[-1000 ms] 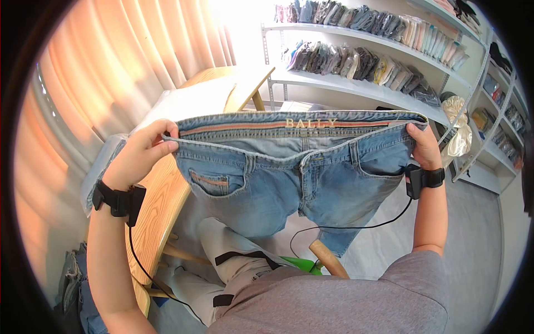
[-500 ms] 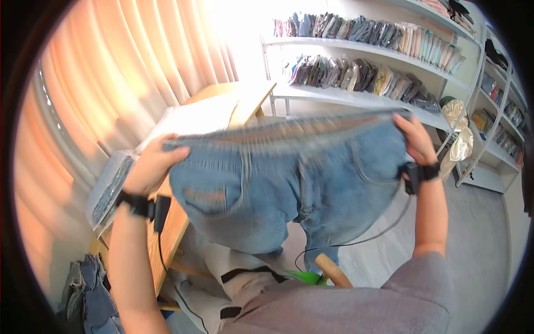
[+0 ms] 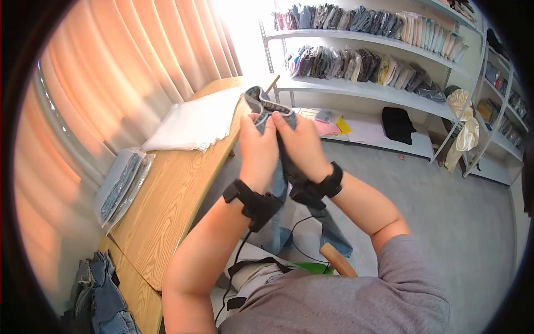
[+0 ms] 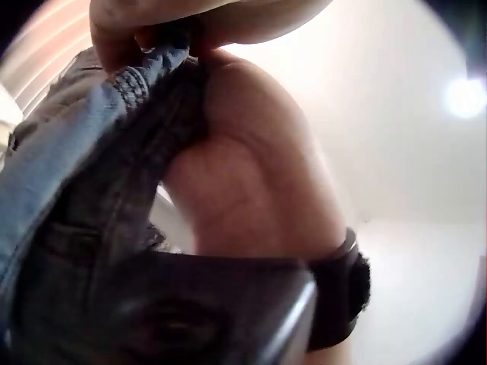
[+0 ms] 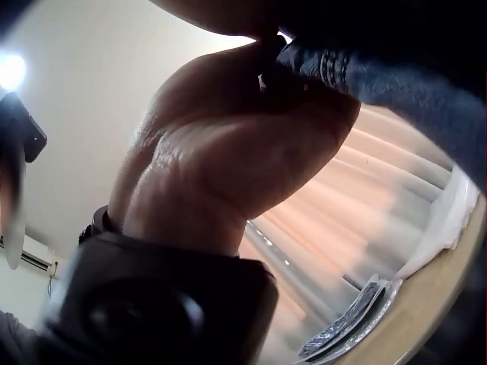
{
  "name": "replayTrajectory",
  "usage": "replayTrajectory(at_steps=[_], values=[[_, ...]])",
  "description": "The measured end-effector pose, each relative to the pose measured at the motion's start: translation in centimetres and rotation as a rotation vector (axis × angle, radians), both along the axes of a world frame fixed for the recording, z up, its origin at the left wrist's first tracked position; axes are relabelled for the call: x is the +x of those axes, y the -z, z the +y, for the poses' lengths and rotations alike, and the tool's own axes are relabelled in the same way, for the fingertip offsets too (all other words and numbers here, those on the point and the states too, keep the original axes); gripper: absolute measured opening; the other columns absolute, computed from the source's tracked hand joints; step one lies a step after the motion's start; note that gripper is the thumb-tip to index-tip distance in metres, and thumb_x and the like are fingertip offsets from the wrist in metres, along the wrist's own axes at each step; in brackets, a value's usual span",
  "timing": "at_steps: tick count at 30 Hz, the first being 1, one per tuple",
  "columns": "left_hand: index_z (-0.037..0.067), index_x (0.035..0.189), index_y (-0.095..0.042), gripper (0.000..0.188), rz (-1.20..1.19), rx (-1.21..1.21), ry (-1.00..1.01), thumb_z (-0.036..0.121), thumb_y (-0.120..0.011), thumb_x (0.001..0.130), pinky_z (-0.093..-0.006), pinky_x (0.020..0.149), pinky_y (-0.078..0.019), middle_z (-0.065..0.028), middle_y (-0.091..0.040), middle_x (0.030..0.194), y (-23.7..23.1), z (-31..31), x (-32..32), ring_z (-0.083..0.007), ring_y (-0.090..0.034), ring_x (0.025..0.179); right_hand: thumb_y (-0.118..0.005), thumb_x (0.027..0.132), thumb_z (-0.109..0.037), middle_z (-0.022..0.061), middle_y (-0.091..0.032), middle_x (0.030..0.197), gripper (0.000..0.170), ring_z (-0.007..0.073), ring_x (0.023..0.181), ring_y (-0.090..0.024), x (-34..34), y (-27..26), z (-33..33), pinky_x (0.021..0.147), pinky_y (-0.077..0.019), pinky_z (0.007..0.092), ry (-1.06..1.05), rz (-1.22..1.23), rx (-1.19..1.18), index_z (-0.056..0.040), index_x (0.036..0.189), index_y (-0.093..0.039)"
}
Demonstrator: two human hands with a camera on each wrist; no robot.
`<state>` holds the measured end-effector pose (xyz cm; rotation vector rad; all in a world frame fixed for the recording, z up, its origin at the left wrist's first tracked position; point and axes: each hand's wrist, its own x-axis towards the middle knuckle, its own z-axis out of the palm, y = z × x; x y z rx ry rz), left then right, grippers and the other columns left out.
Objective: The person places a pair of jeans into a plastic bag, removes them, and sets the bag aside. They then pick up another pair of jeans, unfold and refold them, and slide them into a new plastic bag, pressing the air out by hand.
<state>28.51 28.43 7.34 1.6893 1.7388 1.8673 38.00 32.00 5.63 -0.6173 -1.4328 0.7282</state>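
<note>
A pair of blue jeans (image 3: 335,232) hangs in front of the person, its waistband bunched together at the top and its legs dangling. My left hand (image 3: 259,153) pinches one side of the waistband, thumb toward me. Right beside it, my right hand (image 3: 303,147) pinches the other side, and the two thumbs nearly meet. In the left wrist view, the denim (image 4: 57,163) falls away from the fingers, showing a darker face next to the light blue one. A stitched belt loop on the jeans (image 5: 411,91) appears close to the fingers in the right wrist view.
On the wooden table (image 3: 161,203) at left lie a stack of white plastic sheets (image 3: 194,123) and bagged jeans (image 3: 119,186). More jeans (image 3: 103,295) are piled at lower left. Shelves (image 3: 367,86) of bagged clothes stand behind. A curved wooden bar (image 3: 337,259) is close to the person's body.
The jeans were stretched wide between both hands, front facing me. My hands have come together at the middle, folding the waist narrow, and both keep their hold.
</note>
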Motion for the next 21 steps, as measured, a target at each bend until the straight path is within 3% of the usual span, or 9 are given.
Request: replayTrajectory(at_steps=[2,3,5,10,12,15,17,19,21], values=[[-0.002,0.111,-0.045,0.034,-0.346,-0.112,0.218,0.025,-0.053,0.093,-0.0267,0.077,-0.0437,-0.009,-0.056,0.1,0.3,-0.2,0.7,-0.0134,-0.053,0.087,-0.053,0.091,-0.03,0.0235,-0.059,0.071,0.038,0.0336,0.064,-0.057,0.0,-0.3,-0.9,0.06,-0.0434,0.0383,-0.067,-0.03,-0.045,0.0071,0.081,-0.059],[-0.002,0.111,-0.045,0.034,-0.348,-0.113,0.215,0.025,-0.053,0.093,-0.0267,0.077,-0.0437,-0.009,-0.056,0.1,0.2,-0.5,0.3,-0.0134,-0.053,0.087,-0.052,0.091,-0.03,0.0243,-0.059,0.074,0.038,0.0335,0.067,-0.057,0.3,-0.4,-1.0,0.061,-0.0432,0.0385,-0.102,-0.084,-0.118,0.0073,0.082,-0.059],[0.002,0.114,-0.044,0.033,-0.533,-0.273,0.485,0.029,-0.047,0.096,-0.0272,0.076,-0.0443,-0.0061,-0.055,0.102,-0.5,-1.3,-0.7,-0.0105,-0.053,0.086,-0.052,0.092,-0.03,0.0239,-0.058,0.076,0.039,0.0324,0.069,-0.057,0.4,0.1,-0.9,0.063,-0.0434,0.0377,-0.123,-0.105,-0.057,0.0071,0.084,-0.059],[0.001,0.113,-0.046,0.044,-0.663,-0.31,0.595,0.041,-0.036,0.098,-0.0288,0.077,-0.0456,-0.007,-0.057,0.1,-1.1,-2.5,-0.8,-0.0116,-0.055,0.084,-0.058,0.087,-0.032,0.0206,-0.057,0.083,0.039,0.0301,0.075,-0.057,1.4,0.3,-0.7,0.069,-0.0444,0.0366,-0.298,-0.046,-0.156,0.0063,0.088,-0.057],[0.0,0.119,-0.045,0.058,-0.624,-0.281,0.645,0.051,-0.034,0.095,-0.0283,0.076,-0.0452,-0.0081,-0.054,0.1,-1.1,-2.8,-0.8,-0.0157,-0.054,0.085,-0.065,0.078,-0.031,0.0174,-0.055,0.086,0.039,0.028,0.079,-0.057,1.8,0.4,-0.5,0.072,-0.0451,0.0358,-0.155,-0.319,0.028,0.0054,0.086,-0.056],[-0.001,0.124,-0.043,0.049,-0.637,-0.295,0.723,0.04,-0.032,0.099,-0.0303,0.079,-0.0471,-0.0112,-0.057,0.104,-1.7,-3.3,-1.0,-0.0162,-0.057,0.088,-0.069,0.071,-0.029,0.0167,-0.053,0.089,0.039,0.0275,0.082,-0.057,2.7,-0.2,-1.2,0.072,-0.0455,0.0358,-0.191,-0.294,0.026,0.0048,0.084,-0.055],[0.0,0.124,-0.043,0.045,-0.557,-0.346,0.725,0.036,-0.037,0.098,-0.03,0.08,-0.0471,-0.0109,-0.057,0.105,-2.6,-4.2,-0.6,-0.0165,-0.057,0.089,-0.066,0.073,-0.023,0.0166,-0.057,0.089,0.034,0.0246,0.083,-0.058,4.0,0.2,-0.6,0.072,-0.046,0.0334,-0.154,-0.327,0.101,0.0047,0.09,-0.057],[0.002,0.125,-0.043,0.041,-0.474,-0.386,0.716,0.031,-0.042,0.097,-0.0297,0.08,-0.0471,-0.0107,-0.056,0.106,-3.1,-4.8,-1.0,-0.0169,-0.057,0.091,-0.063,0.075,-0.016,0.0139,-0.061,0.089,0.031,0.0191,0.084,-0.059,5.6,-0.6,-1.4,0.075,-0.0456,0.0301,-0.283,-0.393,-0.088,0.0039,0.098,-0.058],[0.003,0.124,-0.044,0.04,0.042,-0.369,0.578,0.02,-0.056,0.09,-0.0291,0.081,-0.047,-0.0101,-0.054,0.109,-2.8,-4.5,-1.7,-0.0167,-0.055,0.095,-0.06,0.076,-0.009,0.0089,-0.063,0.088,0.029,0.0132,0.084,-0.057,6.1,0.9,-0.9,0.077,-0.0448,0.0273,-0.268,-0.242,-0.137,0.0033,0.103,-0.058]])
